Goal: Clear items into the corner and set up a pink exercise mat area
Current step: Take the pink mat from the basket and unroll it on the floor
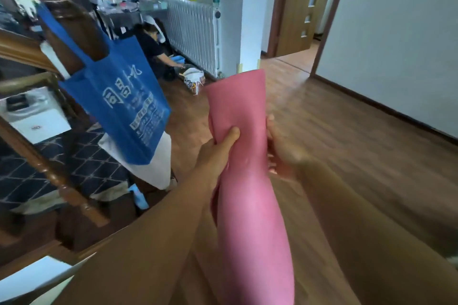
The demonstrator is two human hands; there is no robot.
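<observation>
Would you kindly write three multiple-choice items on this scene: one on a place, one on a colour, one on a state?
1. Where does the blue bag hang? A) on the wooden post B) on the radiator C) on the door
2. What colour is the mat? A) green B) pink C) grey
3. How is the mat? A) flat on the floor B) leaning on a wall C) rolled, gripped by the left hand and right hand
Answers: 1 A, its strap loops over the post; 2 B, the roll is pink; 3 C, both hands clasp it.
</observation>
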